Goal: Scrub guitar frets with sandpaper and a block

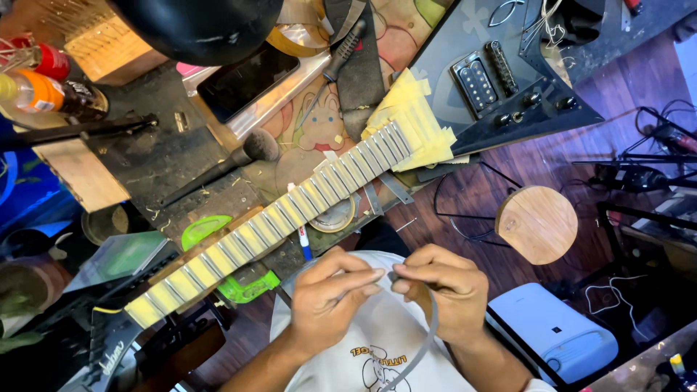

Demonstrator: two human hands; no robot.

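Both hands low-center, close together w/ fingertips nearly meeting. Left hand (330, 294) & right hand (443, 287) each pinch a thin grey strip (425, 337), which curves down from the fingers toward 6 o'clock over a white shirt (363, 348). At 11 o'clock from the hands: guitar neck (268, 225) w/ taped fretboard, lying diagonally on the cluttered surface (156, 156). Black guitar body (494, 72) at 1 o'clock. Brush (232, 160) & tape roll (335, 215) near the neck. Round wooden stool (536, 223) at 2 o'clock.
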